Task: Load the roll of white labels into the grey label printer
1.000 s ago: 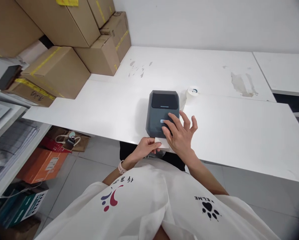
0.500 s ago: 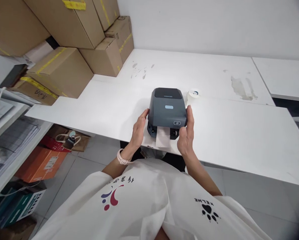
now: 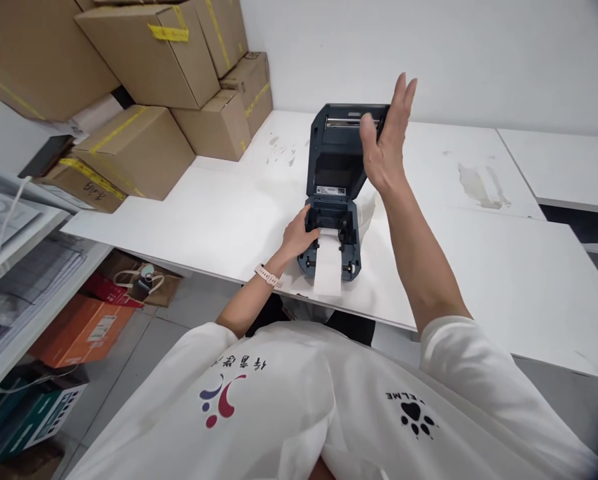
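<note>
A dark grey label printer (image 3: 355,227) stands on the white table near its front edge, its lid (image 3: 323,147) tilted up and back. A white paper strip (image 3: 328,267) lies through the base and hangs out at the front. My left hand (image 3: 297,235) grips the base's left side, thumb over the inside by the paper, fingers along the outer wall. At the raised lid's right edge is my right hand (image 3: 387,143), fingers stretched upward and thumb apart, touching the lid. Part of a white paper roll (image 3: 367,213) shows behind the printer, mostly hidden.
Cardboard boxes (image 3: 133,150) with yellow tape are stacked at the back left, against the wall. A shelf (image 3: 43,293) holding papers stands at the left, with an orange box (image 3: 86,327) on the floor beside it. The table (image 3: 459,267) extends right.
The printer's lid has swung from closed to raised. My right hand has moved up and away from me with it. My left hand has moved inward onto the base.
</note>
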The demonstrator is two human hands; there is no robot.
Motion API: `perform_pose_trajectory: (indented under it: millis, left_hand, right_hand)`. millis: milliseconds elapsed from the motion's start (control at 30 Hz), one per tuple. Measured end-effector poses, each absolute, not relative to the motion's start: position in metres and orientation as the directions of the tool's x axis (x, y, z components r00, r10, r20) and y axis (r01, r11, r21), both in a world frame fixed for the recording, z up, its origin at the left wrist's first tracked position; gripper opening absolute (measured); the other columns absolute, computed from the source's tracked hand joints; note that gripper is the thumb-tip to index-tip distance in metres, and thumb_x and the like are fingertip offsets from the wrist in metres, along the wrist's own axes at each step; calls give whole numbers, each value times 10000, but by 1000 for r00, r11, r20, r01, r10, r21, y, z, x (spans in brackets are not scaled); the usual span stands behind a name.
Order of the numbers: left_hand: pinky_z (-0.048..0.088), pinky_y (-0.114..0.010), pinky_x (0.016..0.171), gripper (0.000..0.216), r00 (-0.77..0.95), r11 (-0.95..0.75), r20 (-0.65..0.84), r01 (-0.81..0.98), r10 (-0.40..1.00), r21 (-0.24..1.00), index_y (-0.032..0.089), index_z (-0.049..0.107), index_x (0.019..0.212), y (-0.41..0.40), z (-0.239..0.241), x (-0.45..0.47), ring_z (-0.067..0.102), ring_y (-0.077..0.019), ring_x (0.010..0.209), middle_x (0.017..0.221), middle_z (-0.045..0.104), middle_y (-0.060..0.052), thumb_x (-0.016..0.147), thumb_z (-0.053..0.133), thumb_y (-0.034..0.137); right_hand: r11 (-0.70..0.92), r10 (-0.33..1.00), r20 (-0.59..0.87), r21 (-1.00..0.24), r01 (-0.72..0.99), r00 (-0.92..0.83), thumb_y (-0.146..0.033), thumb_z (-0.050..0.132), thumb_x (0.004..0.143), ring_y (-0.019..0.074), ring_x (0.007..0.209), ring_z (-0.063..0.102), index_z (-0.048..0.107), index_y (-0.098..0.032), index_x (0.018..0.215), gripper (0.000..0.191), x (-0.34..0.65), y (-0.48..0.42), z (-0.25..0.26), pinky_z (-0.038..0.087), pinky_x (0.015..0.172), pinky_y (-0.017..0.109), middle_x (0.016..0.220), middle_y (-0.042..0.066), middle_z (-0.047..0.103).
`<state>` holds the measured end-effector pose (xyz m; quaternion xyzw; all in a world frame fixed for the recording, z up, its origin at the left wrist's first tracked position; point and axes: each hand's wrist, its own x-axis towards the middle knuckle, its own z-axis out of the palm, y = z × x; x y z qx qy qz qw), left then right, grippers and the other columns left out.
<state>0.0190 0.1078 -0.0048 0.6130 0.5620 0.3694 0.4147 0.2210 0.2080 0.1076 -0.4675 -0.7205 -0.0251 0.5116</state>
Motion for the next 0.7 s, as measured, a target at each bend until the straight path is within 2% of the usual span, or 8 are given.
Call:
perform_pose_trajectory:
  millis: [67,167,300,367,433,567,633,700]
  left_hand:
    - [371,-574,1203,867,95,-34,-4,391,995,920,279,421,1572,107,-5,18,452,-436,1481,1602,528,-94,771,746,347]
    - [390,-565,1196,853,85,-45,16,363,996,931,289,437,1565,105,-6,17,480,-434,1457,1566,561,-85,770,743,327]
    - [400,-595,1189,899,80,-17,-12,351,997,936,279,388,1606,107,-11,19,560,-438,1379,1377,690,-94,766,703,234]
    - [396,-598,1201,900,69,-19,-3,318,998,948,288,374,1614,109,-13,20,580,-412,1370,1362,697,-90,765,653,185]
    - [368,-592,1233,883,51,-43,30,271,998,962,295,400,1597,111,-16,20,548,-383,1418,1442,655,-80,753,616,154]
    - [317,-576,1275,888,39,-64,56,247,998,967,286,406,1584,114,-22,21,463,-348,1506,1587,544,-60,728,589,134]
    - [318,-558,1279,885,38,-64,57,247,998,967,266,397,1588,114,-24,21,453,-339,1515,1613,518,-66,732,585,141]
    - [327,-544,1276,870,38,-65,57,248,998,967,245,401,1585,114,-24,20,451,-338,1516,1626,502,-75,739,580,151]
  right_hand:
    - [547,636,768,-380,746,-75,-620,387,1049,350,1627,189,191,-327,1670,714,222,195,102,311,1246,593,1723,92,267]
    - [555,695,688,-328,765,-209,-414,395,1076,336,1447,511,548,-256,1501,479,219,162,83,434,1163,533,1508,120,600]
    - [547,836,185,-239,802,-516,-189,453,1005,303,1126,733,765,-197,1210,373,210,135,53,537,973,446,1217,112,790]
    - [547,830,-26,-162,822,-557,-146,510,966,316,1046,760,788,-157,1128,322,203,133,42,491,1019,478,1101,146,819]
    - [563,811,-106,-131,816,-576,-143,545,951,330,973,773,793,-126,1060,271,196,135,35,432,1071,528,958,171,825]
    - [616,742,-188,-186,766,-643,-247,580,974,300,904,775,783,-174,1086,243,188,142,40,512,945,449,971,132,826]
    - [642,668,-204,-329,692,-716,-302,609,976,260,938,771,761,-219,1197,281,196,143,51,549,873,371,1105,86,820]
    - [622,572,-155,-559,549,-805,-399,639,969,237,1036,757,719,-253,1315,384,216,140,64,568,891,336,1243,51,787]
